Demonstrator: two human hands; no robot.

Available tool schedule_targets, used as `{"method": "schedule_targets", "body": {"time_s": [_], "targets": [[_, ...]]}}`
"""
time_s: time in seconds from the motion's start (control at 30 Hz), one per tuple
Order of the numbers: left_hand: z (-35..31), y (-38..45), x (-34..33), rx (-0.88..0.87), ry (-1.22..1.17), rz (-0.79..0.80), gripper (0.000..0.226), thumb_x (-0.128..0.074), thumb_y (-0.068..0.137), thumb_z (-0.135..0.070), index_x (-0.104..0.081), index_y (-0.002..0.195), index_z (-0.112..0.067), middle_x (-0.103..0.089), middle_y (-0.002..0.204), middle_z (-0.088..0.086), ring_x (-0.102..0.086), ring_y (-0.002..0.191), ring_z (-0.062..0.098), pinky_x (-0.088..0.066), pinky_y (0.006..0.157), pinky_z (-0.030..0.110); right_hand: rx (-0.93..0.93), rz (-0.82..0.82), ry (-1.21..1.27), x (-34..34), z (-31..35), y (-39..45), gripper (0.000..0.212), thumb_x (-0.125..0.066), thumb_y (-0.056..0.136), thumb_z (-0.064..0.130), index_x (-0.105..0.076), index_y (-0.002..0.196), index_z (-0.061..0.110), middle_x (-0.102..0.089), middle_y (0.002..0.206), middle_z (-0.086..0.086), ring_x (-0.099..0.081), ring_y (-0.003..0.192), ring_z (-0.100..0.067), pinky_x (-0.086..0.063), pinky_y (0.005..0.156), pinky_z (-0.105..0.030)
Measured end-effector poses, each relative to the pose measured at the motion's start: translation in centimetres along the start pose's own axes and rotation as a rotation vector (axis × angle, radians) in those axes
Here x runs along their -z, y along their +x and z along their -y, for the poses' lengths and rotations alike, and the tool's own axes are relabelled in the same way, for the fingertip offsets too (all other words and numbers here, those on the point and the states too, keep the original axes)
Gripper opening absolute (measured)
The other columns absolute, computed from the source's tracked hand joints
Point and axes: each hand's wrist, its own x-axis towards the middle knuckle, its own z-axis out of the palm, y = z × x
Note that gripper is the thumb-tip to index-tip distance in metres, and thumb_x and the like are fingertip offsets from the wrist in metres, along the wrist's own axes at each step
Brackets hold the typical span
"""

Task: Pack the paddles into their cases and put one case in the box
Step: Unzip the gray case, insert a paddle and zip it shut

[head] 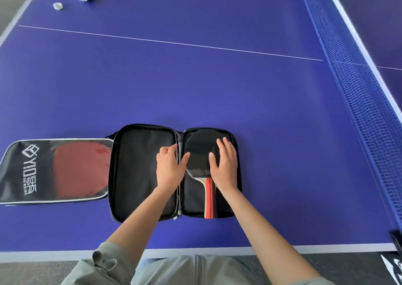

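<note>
Both hands point(225, 167) rest on paddle point(201, 154) inside open case point(139, 171).

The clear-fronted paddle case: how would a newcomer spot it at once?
On the blue table, look at the near edge, left of the open black zip case. The clear-fronted case lies flat there, untouched, with white lettering and a red paddle visible inside.
</note>
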Motion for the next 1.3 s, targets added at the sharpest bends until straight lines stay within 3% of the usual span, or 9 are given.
{"method": "schedule_targets", "body": {"time_s": [0.2,0.33,0.47,0.7,0.87,1.03,1.13,1.23,1.3], "targets": [[3.3,3.1,6.7,-0.153,0.29,-0.275,0.052,-0.062,0.088,-0.023,-0.046,0.135,-0.008,-0.043,0.132,0.018,-0.035,0.122,0.038,-0.031,0.104,0.046,0.252,0.216,-0.281,-1.0,-0.5,0.8,0.057,-0.032,0.096,0.047,-0.032,0.147,0.02,-0.02,0.158,-0.008,-0.012,0.147,-0.025,-0.015,0.119,-0.04],[4.8,3.7,8.2,0.013,0.278,-0.202,0.067,-0.06,0.089,-0.028,-0.028,0.145,-0.011,-0.027,0.146,0.019,-0.024,0.132,0.038,-0.027,0.106,0.05,0.281,0.17,-0.338,-1.4,-1.2,0.6,0.058,-0.03,0.095,0.047,-0.037,0.145,0.018,-0.028,0.155,-0.011,-0.021,0.144,-0.028,-0.021,0.117,-0.041],[5.0,3.6,8.1,0.167,0.277,-0.195,0.075,-0.055,0.091,-0.036,-0.015,0.148,-0.01,-0.031,0.146,0.015,-0.027,0.129,0.036,-0.025,0.102,0.05,0.279,0.169,-0.348,-1.5,-1.2,0.7,0.058,-0.032,0.095,0.047,-0.038,0.144,0.017,-0.03,0.154,-0.011,-0.023,0.143,-0.029,-0.024,0.117,-0.043],[7.5,5.6,9.9,0.243,0.181,-0.076,0.067,-0.057,0.089,-0.041,-0.034,0.141,-0.005,-0.045,0.137,0.019,-0.034,0.128,0.037,-0.024,0.106,0.045,0.28,0.179,-0.353,-1.6,-1.4,0.7,0.058,-0.031,0.095,0.048,-0.038,0.144,0.017,-0.031,0.153,-0.012,-0.024,0.143,-0.029,-0.027,0.115,-0.045],[6.5,4.4,11.2,0.229,0.026,-0.161,0.054,-0.054,0.086,-0.049,-0.057,0.124,-0.01,-0.062,0.12,0.008,-0.046,0.121,0.031,-0.035,0.106,0.044,0.287,0.166,-0.364,-1.8,-1.6,0.8,0.058,-0.031,0.095,0.048,-0.039,0.144,0.017,-0.031,0.153,-0.011,-0.024,0.143,-0.029,-0.028,0.115,-0.046],[3.5,2.3,12.4,0.248,-0.342,0.055,0.027,-0.05,0.092,-0.048,-0.067,0.092,-0.027,-0.07,0.098,-0.002,-0.066,0.097,0.019,-0.052,0.089,0.035,0.291,0.176,-0.363,-1.7,-1.6,0.8,0.058,-0.029,0.095,0.048,-0.039,0.143,0.017,-0.032,0.153,-0.012,-0.024,0.143,-0.03,-0.03,0.114,-0.047],[0.6,0.9,11.3,0.191,-0.499,0.297,0.032,-0.043,0.095,-0.047,-0.064,0.106,-0.026,-0.071,0.1,-0.006,-0.068,0.091,0.009,-0.055,0.083,0.026,0.276,0.233,-0.324,-1.3,-1.1,1.0,0.06,-0.029,0.096,0.051,-0.035,0.145,0.017,-0.024,0.156,-0.01,-0.014,0.146,-0.027,-0.022,0.118,-0.046],[-2.2,1.0,9.9,0.114,-0.578,0.472,0.048,-0.04,0.09,-0.061,-0.057,0.123,-0.03,-0.065,0.118,-0.014,-0.06,0.109,0.002,-0.044,0.098,0.023,0.061,0.387,0.101,0.6,1.0,0.9,0.055,-0.037,0.098,0.046,-0.029,0.147,0.023,-0.019,0.158,0.003,-0.005,0.147,-0.011,-0.011,0.121,-0.04],[-4.0,1.2,8.5,0.056,-0.569,0.557,0.068,-0.035,0.08,-0.075,-0.048,0.133,-0.033,-0.049,0.138,-0.016,-0.045,0.127,0.004,-0.031,0.109,0.029,-0.102,0.468,0.478,3.0,3.6,0.5,0.046,-0.037,0.099,0.043,-0.037,0.144,0.03,-0.034,0.151,0.012,-0.022,0.142,-0.002,-0.02,0.118,-0.032]]}}
